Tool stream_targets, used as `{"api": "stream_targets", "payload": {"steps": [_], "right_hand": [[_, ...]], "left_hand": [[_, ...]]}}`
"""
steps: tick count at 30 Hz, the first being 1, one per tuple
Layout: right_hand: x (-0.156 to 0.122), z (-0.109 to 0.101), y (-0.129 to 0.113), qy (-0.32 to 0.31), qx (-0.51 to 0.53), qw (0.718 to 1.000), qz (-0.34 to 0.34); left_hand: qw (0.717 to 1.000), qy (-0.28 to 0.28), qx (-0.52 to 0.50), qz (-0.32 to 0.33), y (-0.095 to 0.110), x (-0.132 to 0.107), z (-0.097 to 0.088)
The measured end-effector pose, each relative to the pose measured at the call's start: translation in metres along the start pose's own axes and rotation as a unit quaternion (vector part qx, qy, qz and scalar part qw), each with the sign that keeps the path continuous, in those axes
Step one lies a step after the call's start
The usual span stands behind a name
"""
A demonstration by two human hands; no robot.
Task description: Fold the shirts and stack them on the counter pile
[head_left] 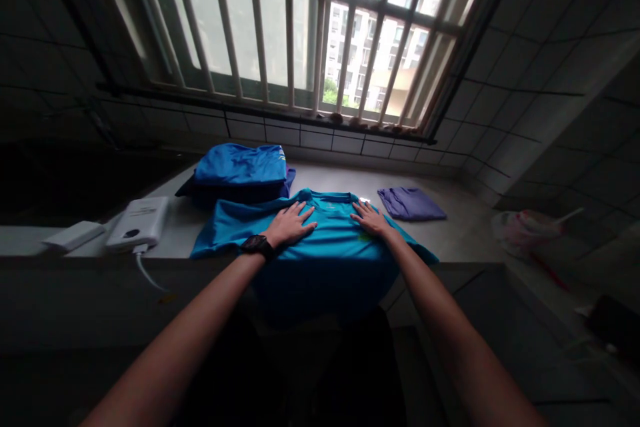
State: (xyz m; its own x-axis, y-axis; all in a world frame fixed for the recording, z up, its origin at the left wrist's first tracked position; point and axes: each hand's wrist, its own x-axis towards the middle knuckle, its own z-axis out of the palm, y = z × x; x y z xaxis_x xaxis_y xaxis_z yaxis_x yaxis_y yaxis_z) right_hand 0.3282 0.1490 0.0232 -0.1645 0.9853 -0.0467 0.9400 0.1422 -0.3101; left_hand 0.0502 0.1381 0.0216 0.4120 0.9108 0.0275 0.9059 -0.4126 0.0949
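A teal T-shirt [327, 243] lies spread on a tiled sill-like counter [465, 233], collar toward the window, with its lower part hanging over the front edge. My left hand [293, 225] rests flat on the shirt's chest, fingers spread, and a black wristwatch [257, 246] sits on that wrist. My right hand [370, 219] lies flat on the shirt near the collar's other side. Neither hand grips the cloth.
To the left stands a folded bright blue garment [240, 165] on a dark garment [200, 191]. A folded purple garment [411, 204] lies to the right. White power bank [136, 221] with cable and white box [74, 235] sit far left. A barred window [300, 27] is behind.
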Motion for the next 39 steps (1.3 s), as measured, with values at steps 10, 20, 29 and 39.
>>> {"api": "stream_targets", "payload": {"steps": [10, 20, 29, 39], "right_hand": [[-0.046, -0.066, 0.064, 0.005, 0.105, 0.994, 0.040], [-0.090, -0.071, 0.067, 0.082, -0.017, 0.993, 0.079], [-0.108, -0.054, 0.072, 0.032, 0.129, 0.991, 0.026], [-0.082, -0.046, 0.085, 0.154, 0.149, 0.967, 0.138]], "left_hand": [[0.999, 0.010, -0.010, -0.051, 0.005, -0.003, -0.006], [0.998, 0.018, -0.028, -0.050, 0.005, -0.001, -0.005], [0.998, 0.026, -0.034, -0.056, 0.003, 0.002, -0.001], [0.998, 0.031, -0.034, -0.051, 0.002, 0.002, 0.000]]}}
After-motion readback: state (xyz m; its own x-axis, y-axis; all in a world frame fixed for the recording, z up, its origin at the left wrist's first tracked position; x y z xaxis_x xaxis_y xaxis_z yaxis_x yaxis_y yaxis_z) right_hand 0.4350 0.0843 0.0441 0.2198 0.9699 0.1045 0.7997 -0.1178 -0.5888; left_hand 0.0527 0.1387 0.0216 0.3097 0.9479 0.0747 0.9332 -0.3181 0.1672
